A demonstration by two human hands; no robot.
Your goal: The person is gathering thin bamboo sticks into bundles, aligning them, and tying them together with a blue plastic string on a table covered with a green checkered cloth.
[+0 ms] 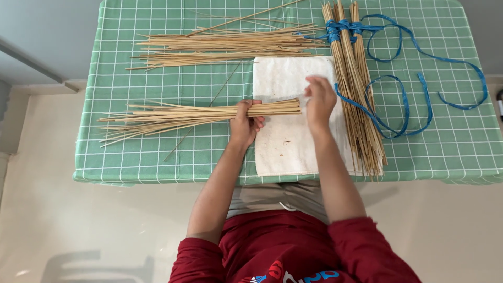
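Note:
My left hand (245,123) grips a bundle of thin pale bamboo sticks (173,116) near its right end; the sticks lie sideways and fan out to the left over the green checked tablecloth (157,152). My right hand (319,100) is flat against the right ends of that bundle, fingers together, above a white cloth (285,141). It holds nothing.
A loose pile of sticks (225,44) lies at the back of the table. On the right, a bundle of sticks (356,99) tied with blue plastic strap (403,105) runs front to back. The table's front edge is near my body.

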